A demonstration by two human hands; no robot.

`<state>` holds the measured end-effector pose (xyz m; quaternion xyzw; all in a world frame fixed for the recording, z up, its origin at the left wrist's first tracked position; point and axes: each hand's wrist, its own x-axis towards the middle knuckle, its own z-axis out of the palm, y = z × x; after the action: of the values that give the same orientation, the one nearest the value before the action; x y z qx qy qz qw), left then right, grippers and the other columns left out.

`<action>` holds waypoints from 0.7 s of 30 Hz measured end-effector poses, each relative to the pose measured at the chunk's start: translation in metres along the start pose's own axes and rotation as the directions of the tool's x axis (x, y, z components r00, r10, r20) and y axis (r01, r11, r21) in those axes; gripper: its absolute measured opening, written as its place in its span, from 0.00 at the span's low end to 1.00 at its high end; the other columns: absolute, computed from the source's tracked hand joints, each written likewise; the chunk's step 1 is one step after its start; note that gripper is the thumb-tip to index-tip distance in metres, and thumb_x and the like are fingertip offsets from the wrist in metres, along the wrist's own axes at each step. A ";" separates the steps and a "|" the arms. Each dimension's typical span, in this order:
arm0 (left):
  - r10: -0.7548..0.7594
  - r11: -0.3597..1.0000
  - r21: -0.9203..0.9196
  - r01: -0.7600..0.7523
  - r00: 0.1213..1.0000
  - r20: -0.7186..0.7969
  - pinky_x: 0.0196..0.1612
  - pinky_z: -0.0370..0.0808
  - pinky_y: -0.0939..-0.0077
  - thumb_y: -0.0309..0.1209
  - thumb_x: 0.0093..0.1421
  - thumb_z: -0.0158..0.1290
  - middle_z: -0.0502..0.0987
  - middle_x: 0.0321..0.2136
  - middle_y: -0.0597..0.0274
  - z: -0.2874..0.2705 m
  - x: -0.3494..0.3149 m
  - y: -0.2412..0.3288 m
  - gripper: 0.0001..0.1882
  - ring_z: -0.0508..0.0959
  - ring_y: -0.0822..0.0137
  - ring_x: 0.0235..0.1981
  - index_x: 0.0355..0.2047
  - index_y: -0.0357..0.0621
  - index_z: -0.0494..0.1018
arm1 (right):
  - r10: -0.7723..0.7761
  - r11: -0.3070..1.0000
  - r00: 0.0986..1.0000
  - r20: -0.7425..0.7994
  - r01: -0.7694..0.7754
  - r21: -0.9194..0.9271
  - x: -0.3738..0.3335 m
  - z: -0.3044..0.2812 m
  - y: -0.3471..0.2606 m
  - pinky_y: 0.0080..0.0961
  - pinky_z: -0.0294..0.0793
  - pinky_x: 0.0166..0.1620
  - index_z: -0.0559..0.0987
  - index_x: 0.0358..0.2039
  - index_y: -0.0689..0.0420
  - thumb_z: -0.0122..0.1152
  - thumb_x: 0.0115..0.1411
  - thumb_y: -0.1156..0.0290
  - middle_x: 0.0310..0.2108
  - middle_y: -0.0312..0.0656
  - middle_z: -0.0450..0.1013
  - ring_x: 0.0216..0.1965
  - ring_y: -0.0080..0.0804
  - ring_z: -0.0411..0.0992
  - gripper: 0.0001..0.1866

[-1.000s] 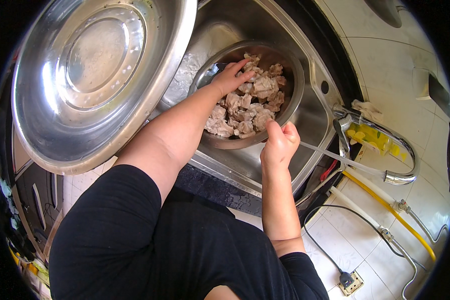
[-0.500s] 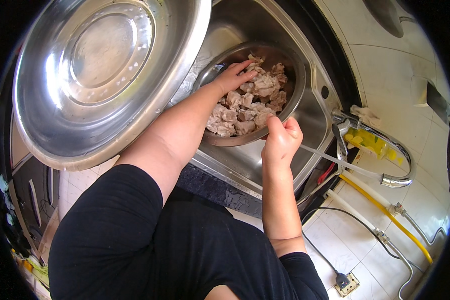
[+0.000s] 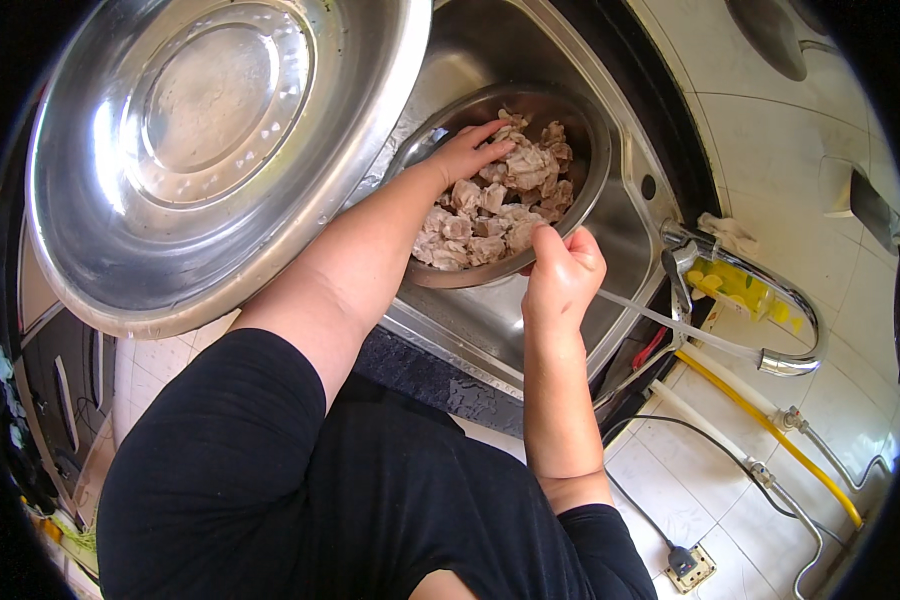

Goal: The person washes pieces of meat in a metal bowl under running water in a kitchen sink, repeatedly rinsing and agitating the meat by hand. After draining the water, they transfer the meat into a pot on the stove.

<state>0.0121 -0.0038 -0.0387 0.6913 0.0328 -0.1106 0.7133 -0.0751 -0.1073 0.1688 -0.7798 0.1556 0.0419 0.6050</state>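
A steel bowl (image 3: 598, 178) of pale, cooked-looking meat chunks (image 3: 530, 168) stands inside the sink (image 3: 625, 240). My left hand (image 3: 468, 155) reaches in over the bowl's left side, its fingers apart and lying on the meat. At the near right rim my right hand (image 3: 567, 268) is closed around the bowl's edge, thumb on the inside. From the curved tap (image 3: 805, 335) a stream of water (image 3: 670, 322) runs toward my right hand; where it lands is hidden behind the hand.
A large steel basin (image 3: 210, 110) stands to the left, close beside my left forearm. By the tap lie a yellow-green bottle (image 3: 735, 285) and a crumpled cloth (image 3: 727, 232). A yellow hose (image 3: 740, 400), pipes and a plugged-in black cord (image 3: 682, 560) run along the right-hand tiles.
The bowl's near rim has risen very slightly with my right hand. My left hand stays on the meat, and the water keeps running.
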 end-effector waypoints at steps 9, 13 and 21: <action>0.003 1.000 -0.021 -0.003 1.000 0.003 0.57 0.58 0.67 0.57 0.53 0.46 0.60 0.54 0.47 0.000 0.004 -0.005 0.34 0.61 0.53 0.55 0.57 0.60 0.57 | -0.002 1.000 1.000 -0.009 0.002 -0.018 0.002 0.002 -0.001 0.16 0.54 0.18 0.63 0.11 0.58 0.53 0.47 0.78 0.13 0.28 0.60 0.17 0.13 0.54 0.12; -0.004 0.999 -0.036 0.004 1.000 0.006 0.56 0.58 0.67 0.57 0.53 0.47 0.60 0.53 0.47 0.000 0.004 -0.004 0.34 0.61 0.54 0.55 0.57 0.60 0.58 | 0.009 1.000 1.000 -0.006 -0.009 -0.014 0.001 0.002 -0.002 0.16 0.55 0.18 0.63 0.11 0.58 0.53 0.48 0.77 0.12 0.29 0.61 0.16 0.14 0.55 0.12; 0.009 0.999 -0.037 -0.008 1.000 0.015 0.56 0.58 0.68 0.57 0.52 0.48 0.60 0.53 0.47 0.001 0.005 -0.005 0.35 0.62 0.54 0.54 0.57 0.58 0.58 | 0.021 1.000 1.000 0.000 -0.021 0.006 0.001 0.001 -0.002 0.16 0.56 0.18 0.64 0.12 0.58 0.54 0.49 0.77 0.13 0.30 0.62 0.16 0.15 0.56 0.12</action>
<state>0.0158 -0.0049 -0.0443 0.6772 0.0267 -0.1122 0.7267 -0.0738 -0.1059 0.1701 -0.7763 0.1639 0.0477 0.6068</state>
